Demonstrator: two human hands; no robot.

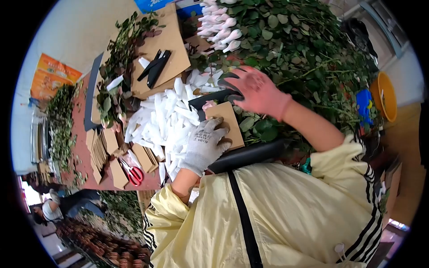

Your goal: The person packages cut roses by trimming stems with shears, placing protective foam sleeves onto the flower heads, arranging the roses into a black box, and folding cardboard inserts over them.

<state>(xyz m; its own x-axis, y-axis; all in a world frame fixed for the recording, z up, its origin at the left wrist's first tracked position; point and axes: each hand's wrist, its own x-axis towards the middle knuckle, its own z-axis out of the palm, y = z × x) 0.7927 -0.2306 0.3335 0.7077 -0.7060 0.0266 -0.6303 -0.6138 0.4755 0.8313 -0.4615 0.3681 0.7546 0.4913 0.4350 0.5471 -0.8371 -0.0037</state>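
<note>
My left hand (203, 145), in a pale work glove, lies on a brown cardboard piece (227, 120) with its fingers spread over the surface. A pink flower head (208, 105) shows just past its fingertips. My right hand (257, 91) wears a pink glove with dark fingertips; its fingers are apart at the end of a black bar-like object (208, 99). Whether they touch it is unclear. A thick black padded shape (252, 156) lies along the near side of the cardboard. Left of my left hand is a pile of white sleeves (165, 116).
Red-handled scissors (134, 175) lie by cardboard pieces (103, 145). A black stapler (158, 69) rests on a box (178, 51). Leafy stems (304, 58) and white-wrapped blooms (221, 31) fill the back and right. An orange bucket (386, 97) stands right; a person (52, 210) is at lower left.
</note>
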